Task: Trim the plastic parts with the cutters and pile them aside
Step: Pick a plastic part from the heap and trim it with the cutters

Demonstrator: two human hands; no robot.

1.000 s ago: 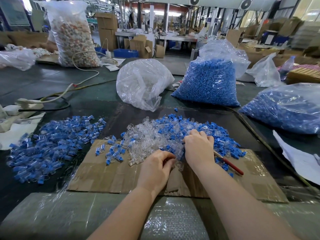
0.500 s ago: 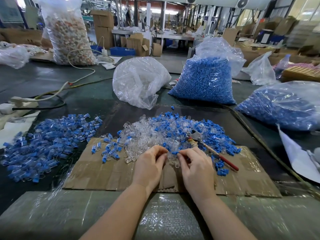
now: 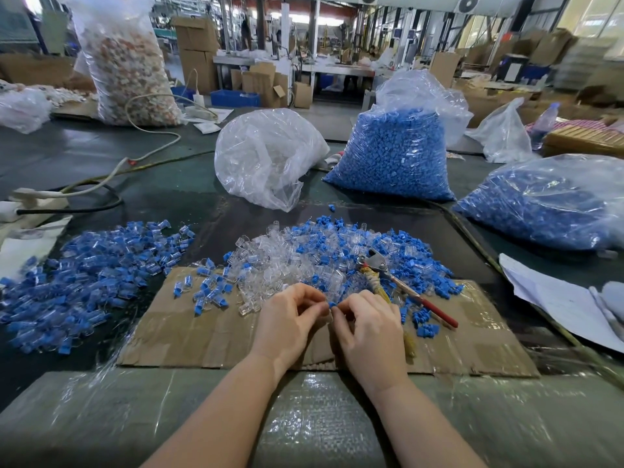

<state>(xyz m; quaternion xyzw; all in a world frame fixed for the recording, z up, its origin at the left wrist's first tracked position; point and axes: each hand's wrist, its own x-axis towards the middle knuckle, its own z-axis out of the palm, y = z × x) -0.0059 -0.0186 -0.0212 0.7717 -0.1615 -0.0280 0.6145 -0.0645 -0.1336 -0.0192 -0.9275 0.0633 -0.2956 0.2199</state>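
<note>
Both hands have pulled back from the mixed heap of clear and blue plastic parts [image 3: 324, 255]. The left hand [image 3: 290, 324] and right hand [image 3: 368, 327] pinch one small blue-and-clear plastic piece [image 3: 331, 305] with curled fingers. Hold it tight, then pick up the red-handled metal cutters [image 3: 401, 285].

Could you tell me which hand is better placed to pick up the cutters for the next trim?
Right, probably. The cutters lie on the cardboard just beyond the right hand, handles toward it. The left hand sits farther away, and both pinch a small part between them.

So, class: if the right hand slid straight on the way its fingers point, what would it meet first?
The right hand points left, so it would probably meet the left hand first; both pinch a small part.
</note>
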